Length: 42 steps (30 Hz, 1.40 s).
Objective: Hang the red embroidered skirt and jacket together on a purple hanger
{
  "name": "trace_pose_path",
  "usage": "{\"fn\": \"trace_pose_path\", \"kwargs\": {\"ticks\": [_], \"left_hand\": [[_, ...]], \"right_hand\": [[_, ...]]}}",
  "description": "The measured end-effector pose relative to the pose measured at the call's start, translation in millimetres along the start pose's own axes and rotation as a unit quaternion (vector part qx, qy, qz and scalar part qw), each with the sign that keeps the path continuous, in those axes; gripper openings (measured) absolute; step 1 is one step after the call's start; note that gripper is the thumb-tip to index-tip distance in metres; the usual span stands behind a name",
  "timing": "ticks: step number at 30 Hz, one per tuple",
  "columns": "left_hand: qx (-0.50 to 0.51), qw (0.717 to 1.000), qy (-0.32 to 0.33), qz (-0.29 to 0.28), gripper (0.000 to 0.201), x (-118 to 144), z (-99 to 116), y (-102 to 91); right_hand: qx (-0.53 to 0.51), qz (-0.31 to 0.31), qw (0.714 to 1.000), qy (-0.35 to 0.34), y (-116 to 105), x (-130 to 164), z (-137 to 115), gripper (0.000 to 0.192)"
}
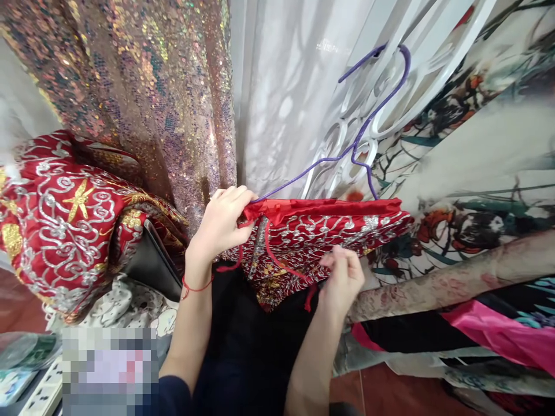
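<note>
A red garment (329,228) with silver and gold embroidery hangs over a purple wire hanger (368,121), whose hook rests on a white metal grille (416,75). My left hand (223,222) grips the garment's upper left corner at the hanger's end. A thin red thread circles that wrist. My right hand (342,277) pinches a thin red drawstring (286,268) that trails from the garment's waistband, just below the cloth's lower edge.
A sequined iridescent curtain (143,86) hangs at the upper left, with a sheer white curtain (286,86) beside it. More red embroidered cloth (60,219) is piled at left over a dark object. Floral fabrics (477,219) and pink cloth (498,335) lie at right. A power strip (43,393) sits bottom left.
</note>
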<state>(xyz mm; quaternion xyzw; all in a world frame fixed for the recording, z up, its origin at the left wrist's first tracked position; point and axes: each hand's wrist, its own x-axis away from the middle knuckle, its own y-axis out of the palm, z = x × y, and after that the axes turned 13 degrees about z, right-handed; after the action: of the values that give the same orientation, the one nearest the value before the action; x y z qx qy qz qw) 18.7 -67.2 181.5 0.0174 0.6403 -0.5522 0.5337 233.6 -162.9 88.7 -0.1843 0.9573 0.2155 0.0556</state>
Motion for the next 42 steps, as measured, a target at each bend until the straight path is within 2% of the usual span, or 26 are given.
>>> {"fn": "trace_pose_path", "kwargs": {"ticks": [3, 6, 8, 10, 13, 15, 21, 24, 28, 35, 42], "left_hand": [[0.003, 1.0, 0.004, 0.012, 0.018, 2, 2, -0.8], [0.01, 1.0, 0.006, 0.024, 0.031, 4, 2, 0.5], [0.005, 0.999, -0.001, 0.034, 0.037, 4, 3, 2.1], [-0.006, 0.999, -0.018, 0.045, 0.038, 3, 5, 3.8], [-0.006, 0.997, -0.047, 0.066, 0.042, 0, 9, 6.9], [0.009, 0.994, -0.067, 0.088, 0.043, -1, 12, 10.0], [-0.011, 0.985, -0.083, 0.149, 0.047, -2, 11, 22.8], [-0.025, 0.984, -0.08, 0.157, 0.047, 0, 11, 26.4], [-0.035, 0.985, -0.084, 0.149, 0.047, 3, 13, 26.8], [-0.042, 0.982, -0.08, 0.167, 0.046, 3, 16, 31.1], [-0.042, 0.982, -0.074, 0.169, 0.044, 4, 16, 35.2]], "right_hand": [[0.034, -0.113, 0.993, -0.019, 25, 22, -5, 0.02], [0.055, -0.216, 0.974, -0.044, 49, 42, -15, 0.012], [0.082, -0.259, 0.96, -0.07, 61, 54, -19, 0.01], [0.108, -0.254, 0.957, -0.093, 71, 62, -20, 0.011], [0.129, -0.19, 0.966, -0.122, 82, 70, -15, 0.013], [0.129, -0.175, 0.968, -0.125, 86, 71, -13, 0.013], [0.177, -0.238, 0.949, -0.104, 86, 71, -25, 0.012], [0.202, -0.265, 0.936, -0.112, 85, 70, -31, 0.017], [0.186, -0.268, 0.939, -0.109, 80, 70, -30, 0.024], [0.153, -0.277, 0.948, -0.035, 56, 82, 0, 0.029], [0.185, -0.271, 0.943, -0.06, 46, 87, 29, 0.031]]}}
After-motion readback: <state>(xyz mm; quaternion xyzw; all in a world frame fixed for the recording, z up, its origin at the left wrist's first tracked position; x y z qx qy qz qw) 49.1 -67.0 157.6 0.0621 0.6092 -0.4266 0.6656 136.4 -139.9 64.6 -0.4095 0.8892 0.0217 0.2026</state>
